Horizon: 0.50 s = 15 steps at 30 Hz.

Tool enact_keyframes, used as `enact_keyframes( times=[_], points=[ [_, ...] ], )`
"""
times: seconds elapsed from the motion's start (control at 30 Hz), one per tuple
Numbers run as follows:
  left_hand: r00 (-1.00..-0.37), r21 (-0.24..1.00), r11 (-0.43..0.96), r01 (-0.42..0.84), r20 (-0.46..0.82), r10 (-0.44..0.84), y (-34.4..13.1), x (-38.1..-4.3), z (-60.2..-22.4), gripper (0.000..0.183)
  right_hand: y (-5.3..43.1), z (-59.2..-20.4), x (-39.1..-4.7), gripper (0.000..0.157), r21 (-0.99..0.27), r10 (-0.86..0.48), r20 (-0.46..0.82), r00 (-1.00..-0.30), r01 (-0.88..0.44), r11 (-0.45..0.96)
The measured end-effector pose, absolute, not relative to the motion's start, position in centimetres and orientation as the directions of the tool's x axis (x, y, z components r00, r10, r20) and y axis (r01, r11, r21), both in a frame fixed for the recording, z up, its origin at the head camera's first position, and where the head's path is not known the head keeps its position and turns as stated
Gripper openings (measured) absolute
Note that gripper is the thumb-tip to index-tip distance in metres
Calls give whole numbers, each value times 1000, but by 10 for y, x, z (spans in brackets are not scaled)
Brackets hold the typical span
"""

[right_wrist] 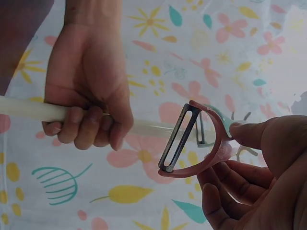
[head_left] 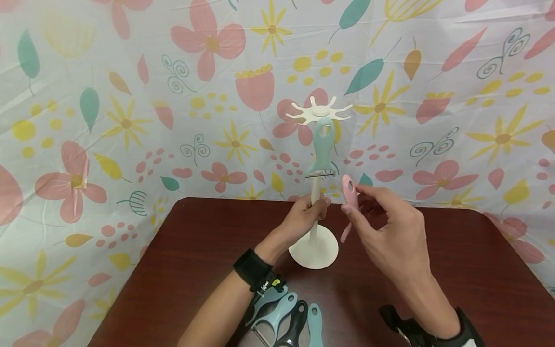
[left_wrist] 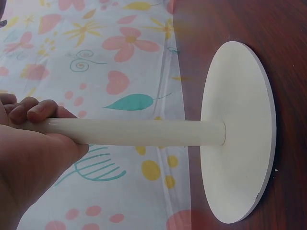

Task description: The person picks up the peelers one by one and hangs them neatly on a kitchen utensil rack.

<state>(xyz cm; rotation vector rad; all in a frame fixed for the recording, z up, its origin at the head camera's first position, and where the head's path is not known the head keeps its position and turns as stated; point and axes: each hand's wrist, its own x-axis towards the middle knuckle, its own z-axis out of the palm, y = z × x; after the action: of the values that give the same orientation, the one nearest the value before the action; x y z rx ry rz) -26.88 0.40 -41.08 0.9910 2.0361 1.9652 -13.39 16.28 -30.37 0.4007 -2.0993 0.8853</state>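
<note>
My left hand (head_left: pixel 305 214) grips the pole of a cream utensil stand (head_left: pixel 314 250), its fingers wrapped round the pole above the round base. Curved hooks (head_left: pixel 320 112) spread from the top, and a mint green peeler (head_left: pixel 323 144) hangs there, blade end down. Just right of the pole, my right hand (head_left: pixel 396 231) pinches a pink peeler (head_left: pixel 350 193) between thumb and fingers, apart from the stand. In the right wrist view the pink peeler's metal blade (right_wrist: pixel 179 138) and curved head show clearly, while its handle is mostly hidden.
Near the table's front edge lie several peelers: blue ones (head_left: pixel 282 308), a black one (head_left: pixel 298 320) and a narrow light blue handle (head_left: pixel 315 325). My left forearm partly covers them. Behind the dark brown table (head_left: pixel 208 241) hangs a flower-printed cloth (head_left: pixel 143 106).
</note>
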Motion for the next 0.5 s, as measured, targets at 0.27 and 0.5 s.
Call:
enact_keyframes(
  times=[0.27, 0.5],
  points=[
    [-765, 930, -91, 355, 345, 544, 4, -269, -411, 45, 161, -294, -136, 40, -458, 42, 795, -605, -555, 694],
    [-771, 931, -89, 353, 344, 536, 4, -268, -410, 45, 160, -284, -136, 38, -457, 54, 813, -580, -578, 676]
  ],
)
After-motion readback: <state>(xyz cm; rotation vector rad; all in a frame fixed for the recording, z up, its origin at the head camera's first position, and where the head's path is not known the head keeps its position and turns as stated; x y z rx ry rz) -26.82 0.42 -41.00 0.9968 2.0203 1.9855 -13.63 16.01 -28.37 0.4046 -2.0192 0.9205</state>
